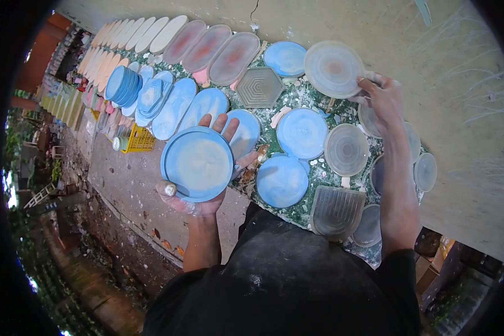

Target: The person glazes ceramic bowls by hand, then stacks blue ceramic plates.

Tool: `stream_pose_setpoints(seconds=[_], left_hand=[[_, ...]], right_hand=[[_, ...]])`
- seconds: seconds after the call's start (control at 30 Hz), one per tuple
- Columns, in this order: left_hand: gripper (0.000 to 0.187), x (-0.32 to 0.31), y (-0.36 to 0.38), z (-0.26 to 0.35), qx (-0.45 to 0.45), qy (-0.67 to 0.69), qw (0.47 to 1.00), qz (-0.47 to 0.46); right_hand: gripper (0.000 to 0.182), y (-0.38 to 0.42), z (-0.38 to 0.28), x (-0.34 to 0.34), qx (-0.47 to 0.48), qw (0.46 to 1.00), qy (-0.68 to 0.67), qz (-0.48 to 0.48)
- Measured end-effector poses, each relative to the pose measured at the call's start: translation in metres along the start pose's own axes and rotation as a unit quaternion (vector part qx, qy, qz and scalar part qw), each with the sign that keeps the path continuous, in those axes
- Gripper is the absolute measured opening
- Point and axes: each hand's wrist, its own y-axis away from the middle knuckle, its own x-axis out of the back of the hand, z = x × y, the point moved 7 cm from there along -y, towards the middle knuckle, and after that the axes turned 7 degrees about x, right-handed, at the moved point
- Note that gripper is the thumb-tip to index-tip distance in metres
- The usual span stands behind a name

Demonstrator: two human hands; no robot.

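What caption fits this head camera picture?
Left hand holds a blue round dish; right hand grips a clear one.

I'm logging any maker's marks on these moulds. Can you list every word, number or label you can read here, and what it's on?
None can be read.
The round blue mould in the left hand shows a plain face, no lettering.
The translucent round mould at the right hand shows only rings.
The hexagonal mould shows ridges, no text.
The yellow crate is too small to tell.

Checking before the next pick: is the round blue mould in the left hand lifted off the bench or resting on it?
Lifted. The left hand holds the blue mould clear of the bench, over the ground.
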Motion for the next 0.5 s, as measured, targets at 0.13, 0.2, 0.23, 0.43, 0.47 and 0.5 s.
stream_pose_setpoints(seconds=[0.13, 0.2, 0.23, 0.43, 0.47, 0.5], left_hand=[[0.114, 0.003, 0.002, -0.005, 0.019, -0.001, 1.000, -0.011], [0.113, 0.007, 0.002, -0.010, 0.032, 0.019, 0.999, -0.016], [0.112, 0.010, 0.003, -0.013, 0.037, 0.027, 0.999, -0.014], [0.108, 0.018, 0.004, -0.030, 0.083, 0.075, 0.993, -0.023], [0.108, 0.017, 0.003, -0.033, 0.088, 0.084, 0.992, -0.029], [0.107, 0.015, 0.000, -0.035, 0.092, 0.076, 0.992, -0.028]], right_hand=[[0.024, -0.030, 0.038, 0.003, 0.037, 0.910, 0.414, -0.003], [0.025, -0.021, 0.028, -0.009, 0.103, 0.822, 0.559, -0.014], [0.024, -0.015, 0.023, -0.016, 0.133, 0.804, 0.579, -0.012], [0.021, 0.029, 0.014, -0.047, 0.272, 0.811, 0.498, -0.144], [0.023, 0.033, 0.025, -0.046, 0.271, 0.808, 0.498, -0.160], [0.024, 0.036, 0.032, -0.045, 0.272, 0.804, 0.498, -0.178]])
